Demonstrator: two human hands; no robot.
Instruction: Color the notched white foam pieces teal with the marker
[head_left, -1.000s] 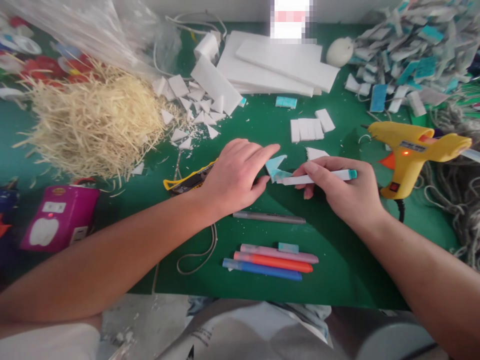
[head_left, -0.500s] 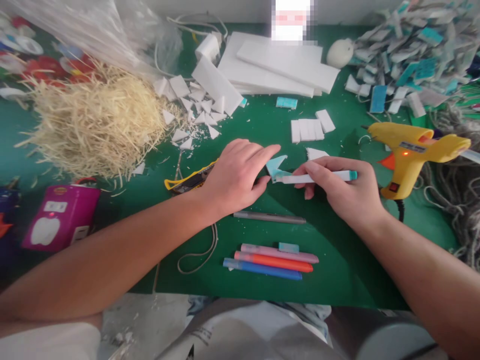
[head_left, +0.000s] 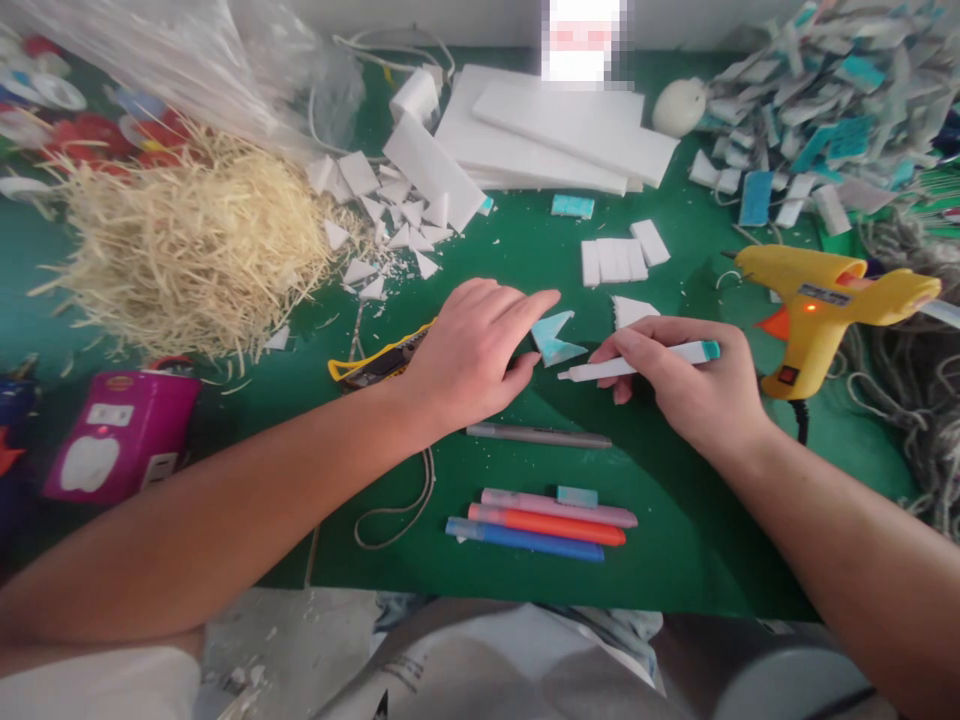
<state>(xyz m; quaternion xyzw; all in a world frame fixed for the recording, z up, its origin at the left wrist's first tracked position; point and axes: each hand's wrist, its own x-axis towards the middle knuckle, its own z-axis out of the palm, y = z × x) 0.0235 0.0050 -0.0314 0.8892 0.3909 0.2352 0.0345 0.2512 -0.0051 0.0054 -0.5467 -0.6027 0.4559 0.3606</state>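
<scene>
My right hand (head_left: 686,375) holds a white marker (head_left: 600,370) with a teal end, pinched between thumb and fingers. The marker's tip points left, just below a small foam piece (head_left: 556,340) coloured light blue, with a notch in its right side. My left hand (head_left: 480,350) steadies this piece from the left, with the index finger above its edge and the thumb below. Its other fingers are partly hidden. A yellow utility knife (head_left: 379,362) lies partly under my left hand. Beyond my right fingers sits a white jagged foam piece (head_left: 631,310).
A yellow glue gun (head_left: 817,310) with a lit light stands at right. Nearer me lie a grey pen (head_left: 540,435) and pink, orange (head_left: 547,523) and blue markers. Wood shavings (head_left: 195,250), white foam scraps (head_left: 405,215), foam sheets (head_left: 555,125) and a purple box (head_left: 120,430) surround the hands.
The marker tip has come away from the blue foam piece, moving slightly down and tilting, so more of the piece shows. My left hand has stayed in place.
</scene>
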